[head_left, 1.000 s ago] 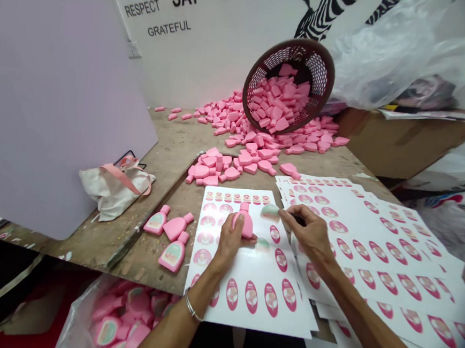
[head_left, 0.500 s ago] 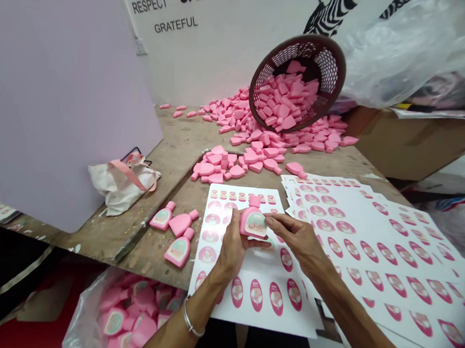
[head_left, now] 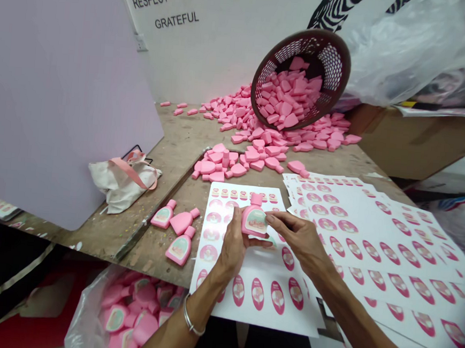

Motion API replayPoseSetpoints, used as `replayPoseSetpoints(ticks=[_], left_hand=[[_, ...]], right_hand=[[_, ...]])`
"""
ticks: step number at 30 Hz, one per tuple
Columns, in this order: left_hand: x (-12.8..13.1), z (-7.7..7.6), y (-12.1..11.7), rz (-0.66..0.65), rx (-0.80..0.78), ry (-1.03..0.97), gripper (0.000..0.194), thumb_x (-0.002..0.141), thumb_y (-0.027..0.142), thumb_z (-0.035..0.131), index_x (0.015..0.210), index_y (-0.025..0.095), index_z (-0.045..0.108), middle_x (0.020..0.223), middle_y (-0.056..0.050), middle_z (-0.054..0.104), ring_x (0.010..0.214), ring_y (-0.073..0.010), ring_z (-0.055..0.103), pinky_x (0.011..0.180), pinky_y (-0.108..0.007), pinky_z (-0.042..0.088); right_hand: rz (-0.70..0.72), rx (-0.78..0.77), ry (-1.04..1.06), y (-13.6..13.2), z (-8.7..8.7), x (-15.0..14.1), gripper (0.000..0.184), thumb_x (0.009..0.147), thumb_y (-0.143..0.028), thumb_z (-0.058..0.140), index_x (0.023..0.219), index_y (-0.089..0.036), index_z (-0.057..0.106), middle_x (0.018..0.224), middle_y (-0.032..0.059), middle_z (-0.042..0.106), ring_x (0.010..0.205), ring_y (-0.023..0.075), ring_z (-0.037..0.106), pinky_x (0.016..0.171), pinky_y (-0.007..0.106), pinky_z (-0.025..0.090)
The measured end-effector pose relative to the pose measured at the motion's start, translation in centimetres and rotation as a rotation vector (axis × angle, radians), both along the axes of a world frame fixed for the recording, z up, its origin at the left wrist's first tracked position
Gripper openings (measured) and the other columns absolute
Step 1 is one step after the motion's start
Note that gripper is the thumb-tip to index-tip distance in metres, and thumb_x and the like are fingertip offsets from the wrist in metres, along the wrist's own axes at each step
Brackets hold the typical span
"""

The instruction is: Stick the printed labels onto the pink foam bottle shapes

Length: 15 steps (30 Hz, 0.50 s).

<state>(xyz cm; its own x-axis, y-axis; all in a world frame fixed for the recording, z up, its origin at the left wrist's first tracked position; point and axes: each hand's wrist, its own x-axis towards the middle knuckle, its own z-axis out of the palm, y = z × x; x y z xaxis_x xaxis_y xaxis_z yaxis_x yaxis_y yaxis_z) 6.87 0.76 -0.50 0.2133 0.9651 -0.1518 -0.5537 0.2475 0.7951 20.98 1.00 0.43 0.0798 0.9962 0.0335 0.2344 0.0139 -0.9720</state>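
Note:
My left hand [head_left: 232, 246] holds a pink bottle-shaped block [head_left: 254, 219] upright, with a pale oval label on its face. The fingertips of my right hand [head_left: 296, 235] press against the block's right side, at the label. Both hands are above a white sheet of printed pink oval labels [head_left: 269, 319]. Left of that sheet, on the wooden workbench [head_left: 149, 258], lie two labelled pink blocks [head_left: 164, 215] [head_left: 180, 248] and one block with no label showing [head_left: 182, 222]. A metal bangle [head_left: 191, 321] circles my left wrist.
A tilted brown plastic basket [head_left: 300, 80] spills pink blocks into a loose pile [head_left: 241, 164]. More label sheets [head_left: 375, 244] overlap to the right. A plastic bag of labelled blocks [head_left: 124, 315] sits below the bench edge. A lilac board [head_left: 61, 96] and cloth bag [head_left: 124, 187] stand left.
A pale label that was pinched apart from the block in my right hand now sits on its face. The block has tilted toward the camera, and the view has shifted slightly.

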Motion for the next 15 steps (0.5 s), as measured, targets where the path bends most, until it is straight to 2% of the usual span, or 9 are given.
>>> replayPoseSetpoints(ticks=[12,15], left_hand=[[0.01,0.03,-0.03,-0.001,0.033,0.014,0.054,0.091,0.058,0.037,0.106,0.013,0.063,0.097,-0.01,0.065,0.076,-0.0197,0.065,0.067,-0.039,0.06],[-0.05,0.02,-0.08,0.001,0.077,0.032,0.045,0.089,0.054,0.046,0.105,0.015,0.059,0.101,-0.009,0.062,0.078,-0.0178,0.064,0.07,-0.038,0.059]], right_hand=[[-0.022,0.026,-0.007,0.09,0.15,-0.2,0.034,0.072,-0.051,0.069,0.084,-0.02,0.073,0.086,0.0046,0.071,0.079,0.0206,0.063,0.072,0.032,0.05],[-0.025,0.046,-0.02,0.04,0.05,-0.33,0.035,0.073,-0.052,0.068,0.083,-0.019,0.073,0.084,0.0051,0.071,0.078,0.0211,0.063,0.071,0.033,0.05]])
